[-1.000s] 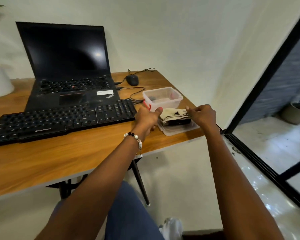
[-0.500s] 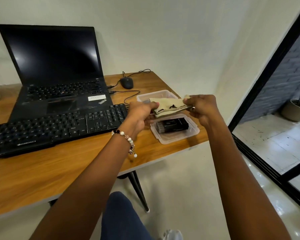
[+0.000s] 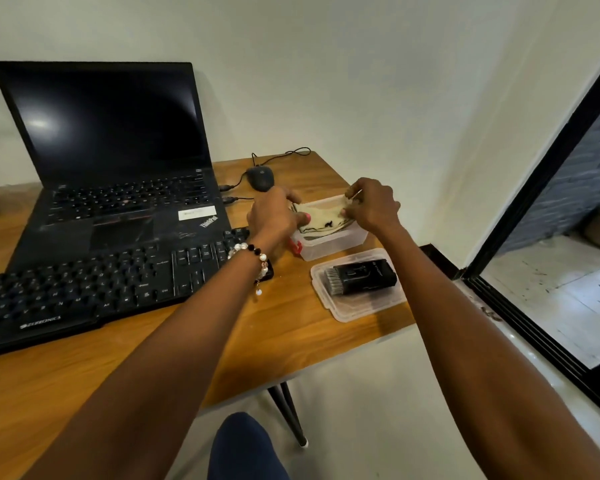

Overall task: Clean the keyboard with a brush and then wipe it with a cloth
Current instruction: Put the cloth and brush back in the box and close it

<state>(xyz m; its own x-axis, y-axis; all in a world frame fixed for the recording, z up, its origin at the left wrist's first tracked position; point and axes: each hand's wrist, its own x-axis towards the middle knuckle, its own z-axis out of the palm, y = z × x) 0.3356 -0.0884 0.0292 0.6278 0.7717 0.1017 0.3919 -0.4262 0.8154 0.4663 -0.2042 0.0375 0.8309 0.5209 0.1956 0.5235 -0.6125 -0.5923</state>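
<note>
Both hands, the left hand (image 3: 274, 216) and right hand (image 3: 371, 206), are pinching the cloth (image 3: 321, 220) over the clear box (image 3: 329, 242), probably parking it, so grabbing the brush (image 3: 361, 276) on the lid (image 3: 368, 308) is coming next.

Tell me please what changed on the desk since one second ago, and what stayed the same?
Both hands, the left hand and right hand, took the folded cloth off the brush, lifted it, and now hold it over the clear box behind. The brush is now uncovered on the lid. The keyboard, laptop and mouse stayed in place.
</note>
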